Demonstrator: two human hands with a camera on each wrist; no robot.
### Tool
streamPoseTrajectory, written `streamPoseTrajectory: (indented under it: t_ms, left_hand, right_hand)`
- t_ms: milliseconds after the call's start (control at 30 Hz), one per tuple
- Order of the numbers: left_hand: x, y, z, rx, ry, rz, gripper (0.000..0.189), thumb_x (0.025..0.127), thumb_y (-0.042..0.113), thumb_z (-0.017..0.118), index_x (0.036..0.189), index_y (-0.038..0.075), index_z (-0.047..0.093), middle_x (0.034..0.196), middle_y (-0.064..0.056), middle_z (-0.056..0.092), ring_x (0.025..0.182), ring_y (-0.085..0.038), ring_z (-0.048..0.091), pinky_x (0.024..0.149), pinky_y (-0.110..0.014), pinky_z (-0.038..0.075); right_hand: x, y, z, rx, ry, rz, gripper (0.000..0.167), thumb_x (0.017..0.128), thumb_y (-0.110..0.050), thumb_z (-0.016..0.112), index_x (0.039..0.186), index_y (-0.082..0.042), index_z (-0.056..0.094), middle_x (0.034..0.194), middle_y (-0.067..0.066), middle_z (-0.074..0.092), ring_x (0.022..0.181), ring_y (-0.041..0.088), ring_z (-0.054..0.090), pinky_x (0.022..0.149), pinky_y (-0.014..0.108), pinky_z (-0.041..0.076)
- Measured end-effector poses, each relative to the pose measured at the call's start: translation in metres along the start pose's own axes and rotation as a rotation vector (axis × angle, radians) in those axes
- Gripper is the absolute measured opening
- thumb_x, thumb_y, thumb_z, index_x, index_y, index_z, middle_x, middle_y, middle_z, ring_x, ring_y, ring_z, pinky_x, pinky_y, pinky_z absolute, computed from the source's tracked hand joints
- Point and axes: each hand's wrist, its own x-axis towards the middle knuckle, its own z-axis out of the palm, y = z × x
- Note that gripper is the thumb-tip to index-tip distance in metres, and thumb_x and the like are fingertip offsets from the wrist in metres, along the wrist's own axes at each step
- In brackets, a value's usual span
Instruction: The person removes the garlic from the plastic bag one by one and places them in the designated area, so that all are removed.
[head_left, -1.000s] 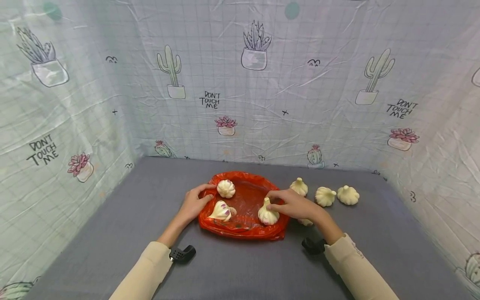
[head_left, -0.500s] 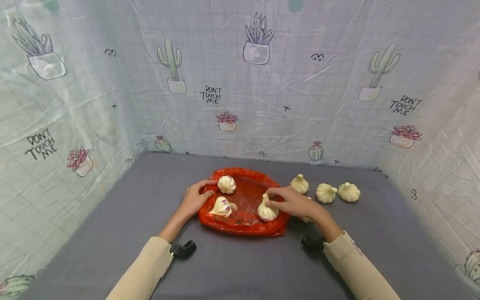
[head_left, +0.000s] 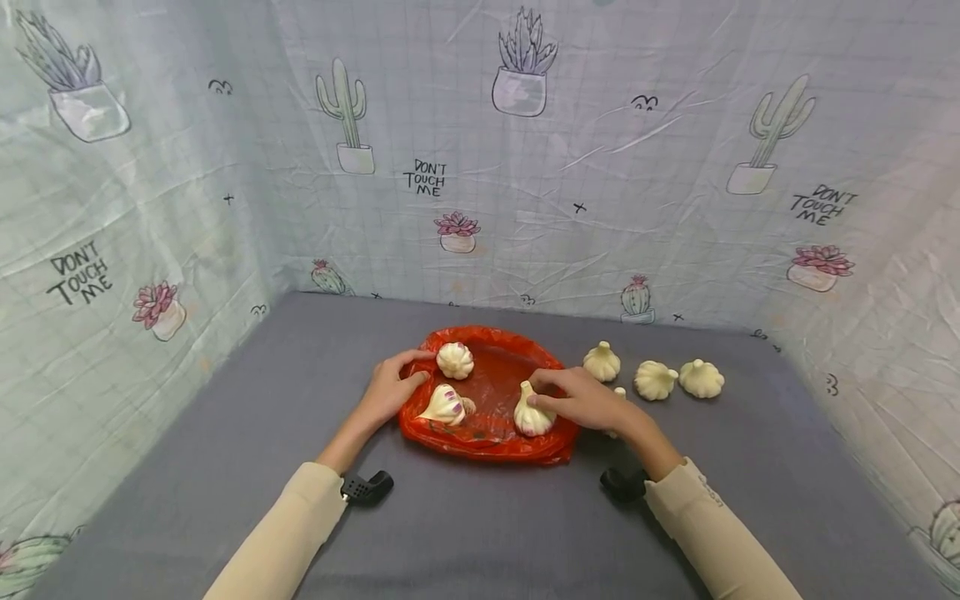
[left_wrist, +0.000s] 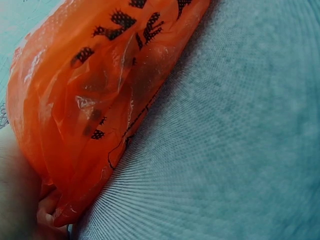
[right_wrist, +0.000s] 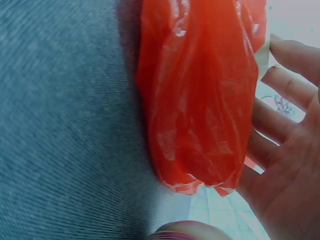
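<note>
An open red plastic bag [head_left: 491, 450] sits on the table with its rim spread wide. My left hand [head_left: 388, 390] holds the bag's left rim; in the left wrist view, fingertips [left_wrist: 47, 207] show at the bag's lower edge. My right hand [head_left: 585, 400] pinches a garlic bulb [head_left: 534, 417] near its stem, inside the bag's right side. Also in the bag are a purple-streaked garlic bulb [head_left: 455, 360] at the back and another purple-streaked garlic bulb [head_left: 446, 405] lying on its side, with something pale partly hidden behind it.
Right of the bag lie a pale garlic bulb [head_left: 602, 363], a tipped garlic bulb [head_left: 655, 381] and a far-right garlic bulb [head_left: 701, 379]. Behind my right hand, another garlic bulb [head_left: 619, 392] is mostly hidden. A printed curtain [head_left: 480, 167] encloses the grey table [head_left: 480, 525].
The whole scene has shifted upward in the head view. Both hands keep their places at the bag, and the garlic bulb in my right hand has hardly moved.
</note>
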Motion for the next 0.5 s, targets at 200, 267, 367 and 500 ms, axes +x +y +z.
streamPoseTrajectory:
  t_ms: [200, 267, 367, 500]
  left_hand:
    - [-0.002, -0.002, 0.001, 0.004, -0.002, 0.001, 0.034, 0.097, 0.013, 0.068, 0.131, 0.016, 0.071, 0.146, -0.015, 0.062, 0.144, -0.036, 0.05, 0.12, -0.056, 0.038]
    - [-0.002, -0.002, 0.002, 0.009, 0.001, 0.004, 0.034, 0.097, 0.014, 0.068, 0.131, 0.017, 0.072, 0.146, -0.015, 0.062, 0.143, -0.036, 0.051, 0.119, -0.056, 0.039]
    - [-0.002, -0.002, 0.002, 0.017, 0.0, 0.005, 0.034, 0.097, 0.014, 0.068, 0.131, 0.018, 0.071, 0.145, -0.014, 0.063, 0.142, -0.036, 0.052, 0.118, -0.056, 0.04]
    - [-0.002, 0.001, 0.002, 0.015, -0.005, 0.003, 0.035, 0.097, 0.013, 0.068, 0.132, 0.017, 0.071, 0.146, -0.014, 0.062, 0.143, -0.036, 0.052, 0.118, -0.057, 0.04]
  right_hand:
    - [-0.003, -0.003, -0.006, 0.021, -0.004, 0.013, 0.016, 0.103, -0.033, 0.063, 0.111, -0.019, 0.067, 0.098, -0.005, 0.069, 0.087, 0.01, 0.062, 0.081, 0.029, 0.051]
    - [-0.005, -0.005, -0.008, 0.024, 0.004, 0.016, 0.019, 0.103, -0.033, 0.063, 0.114, -0.018, 0.067, 0.104, -0.003, 0.072, 0.092, 0.012, 0.064, 0.084, 0.031, 0.053]
    - [-0.006, -0.006, -0.013, 0.023, 0.024, 0.013, 0.023, 0.103, -0.033, 0.063, 0.118, -0.017, 0.067, 0.11, -0.001, 0.074, 0.1, 0.013, 0.068, 0.088, 0.034, 0.055]
    - [-0.01, -0.008, -0.019, 0.036, 0.054, 0.016, 0.025, 0.103, -0.034, 0.064, 0.121, -0.017, 0.068, 0.113, 0.001, 0.075, 0.106, 0.017, 0.07, 0.09, 0.038, 0.057]
